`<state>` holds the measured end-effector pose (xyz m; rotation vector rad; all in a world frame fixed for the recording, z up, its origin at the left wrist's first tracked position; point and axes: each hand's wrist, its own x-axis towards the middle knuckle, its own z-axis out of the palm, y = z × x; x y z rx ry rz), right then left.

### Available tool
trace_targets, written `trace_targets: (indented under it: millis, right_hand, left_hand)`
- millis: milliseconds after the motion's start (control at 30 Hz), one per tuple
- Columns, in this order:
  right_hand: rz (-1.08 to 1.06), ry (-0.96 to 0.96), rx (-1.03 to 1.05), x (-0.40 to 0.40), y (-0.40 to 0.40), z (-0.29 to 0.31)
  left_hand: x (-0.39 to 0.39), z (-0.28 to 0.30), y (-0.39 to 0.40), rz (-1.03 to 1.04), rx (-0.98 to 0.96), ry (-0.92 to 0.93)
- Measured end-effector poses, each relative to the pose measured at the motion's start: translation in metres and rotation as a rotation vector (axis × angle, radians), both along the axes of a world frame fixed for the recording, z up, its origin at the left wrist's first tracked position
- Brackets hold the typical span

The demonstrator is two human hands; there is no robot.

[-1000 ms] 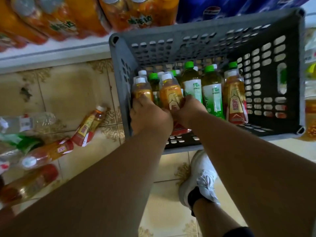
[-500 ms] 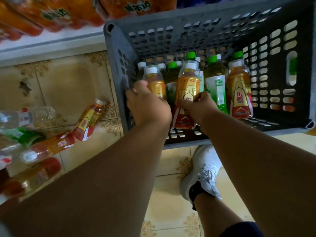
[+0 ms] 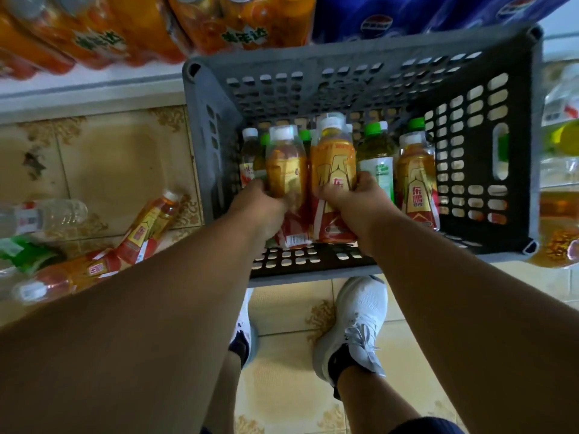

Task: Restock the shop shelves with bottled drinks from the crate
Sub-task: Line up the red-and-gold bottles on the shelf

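**Two bottles gripped at once inside the crate**

Two orange bottles are held upright within the grey crate, one in each hand. The left bottle is grasped low on its body by the left hand, whose fingers are wrapped round the label. The right bottle is clasped in the same way by the right hand. The two bottles are touching along their sides, their bases just above the crate floor. More white-capped and green-capped bottles are left standing behind them, and another orange bottle is stood just beside the right hand.

Several risks can be judged from here. Both grips are taken low, well under the caps, so either bottle could tip outward if swung quickly. A neighbouring bottle could be knocked over as the pair is drawn clear. The crate's near wall could be caught by a bottle base if the lift is kept too shallow. Loose bottles are scattered on the tiled floor to the left, where they could be trodden on or kicked by a shoe.
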<state>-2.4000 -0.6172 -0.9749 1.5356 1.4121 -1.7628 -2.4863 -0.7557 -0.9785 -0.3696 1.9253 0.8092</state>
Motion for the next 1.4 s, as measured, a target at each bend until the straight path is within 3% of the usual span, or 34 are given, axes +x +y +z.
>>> trace_targets:
  millis: [133, 300, 400, 533, 767, 1033, 1267, 1400]
  right_hand:
    - [-0.083, 0.12, -0.021, -0.006, 0.005, 0.052]
    - [0.085, 0.282, 0.077, -0.008, 0.027, 0.157]
    - [0.112, 0.347, 0.125, -0.005, 0.035, 0.222]
    - [0.092, 0.416, 0.147, 0.002, 0.035, 0.3]
    - [-0.029, 0.459, 0.185, 0.027, 0.014, 0.41]
    - [-0.043, 0.407, 0.412, 0.041, 0.002, 0.527]
    - [-0.017, 0.517, 0.532, 0.037, 0.009, 0.639]
    - [0.016, 0.626, 0.603, 0.034, 0.015, 0.699]
  left_hand:
    - [-0.007, 0.035, -0.013, 0.173, 0.225, -0.071]
    - [-0.01, 0.126, -0.018, 0.294, 0.457, -0.185]
    - [-0.012, 0.19, -0.018, 0.264, 0.595, -0.24]
    - [-0.015, 0.267, -0.021, 0.266, 0.727, -0.28]
    - [-0.003, 0.387, -0.021, 0.451, 0.87, -0.337]
    - [0.017, 0.504, 0.005, 0.434, 0.867, -0.149]
    - [0.02, 0.618, 0.007, 0.303, 0.873, 0.098]
    - [0.017, 0.675, 0.015, 0.378, 0.946, 0.205]
